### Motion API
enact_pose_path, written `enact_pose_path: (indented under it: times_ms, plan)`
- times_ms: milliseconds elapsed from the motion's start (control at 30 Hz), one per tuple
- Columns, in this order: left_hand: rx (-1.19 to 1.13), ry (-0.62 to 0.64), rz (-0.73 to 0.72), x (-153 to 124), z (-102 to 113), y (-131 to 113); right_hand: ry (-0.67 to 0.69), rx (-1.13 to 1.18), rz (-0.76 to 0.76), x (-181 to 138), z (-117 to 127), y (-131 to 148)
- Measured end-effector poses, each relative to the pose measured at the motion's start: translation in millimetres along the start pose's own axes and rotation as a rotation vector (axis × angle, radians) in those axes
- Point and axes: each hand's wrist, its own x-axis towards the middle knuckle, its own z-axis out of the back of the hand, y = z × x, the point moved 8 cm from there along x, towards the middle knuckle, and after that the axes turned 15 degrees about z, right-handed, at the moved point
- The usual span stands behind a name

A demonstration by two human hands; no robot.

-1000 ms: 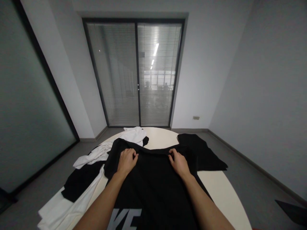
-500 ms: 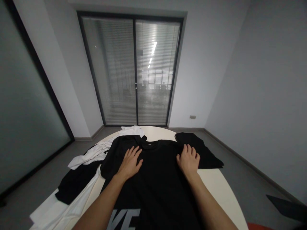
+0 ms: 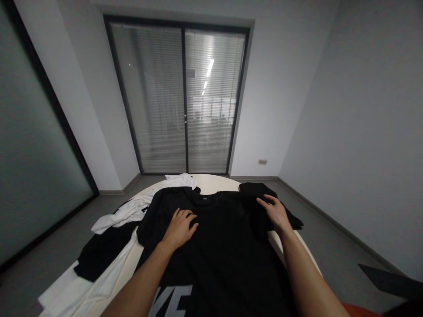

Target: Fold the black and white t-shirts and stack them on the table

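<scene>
A black T-shirt with grey letters near its lower edge lies spread on a round white table, collar pointing away from me. My left hand rests flat on the shirt just left of the collar, fingers apart. Near the shirt's right shoulder, my right hand lies on the cloth with fingers stretched out, touching the sleeve area where it meets another black garment.
White garments and a further black one are heaped on the table's left side. A white cloth lies at the far edge. Glass doors with blinds stand behind. Grey floor surrounds the table.
Both hands let go of the shirt's folded top edge and the shirt now lies flat with its collar showing. My right hand then slid right to the shoulder; the left stayed pressed down.
</scene>
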Motion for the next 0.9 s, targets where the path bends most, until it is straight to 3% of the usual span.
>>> enact_pose_path:
  times_ms: [100, 167, 300, 467, 567, 667, 833, 900]
  plan:
    - [0.004, 0.004, 0.002, -2, -1, -1, -0.082, 0.401, -0.062, 6, -3, -16]
    - [0.005, 0.006, 0.000, -3, -2, -1, -0.149, 0.444, -0.032, 8, 1, -21]
    - [0.004, 0.010, -0.007, -5, -2, -2, -0.182, 0.024, 0.023, 1, 12, -22]
    - [0.003, 0.008, -0.006, -5, -3, -1, -0.062, -0.584, -0.033, -10, 20, -7]
    - [0.012, 0.014, -0.005, -4, -4, -1, 0.122, -0.738, -0.107, -12, 18, -8]
    - [0.016, 0.026, -0.008, -4, -4, -1, 0.300, -0.716, -0.070, -11, 7, -13]
    - [0.031, 0.063, -0.002, -6, -8, 2, 0.092, -0.468, 0.165, 0, 13, -4]
    - [0.023, 0.085, -0.005, -8, -10, 2, 0.035, -0.315, 0.172, 3, 17, -6]
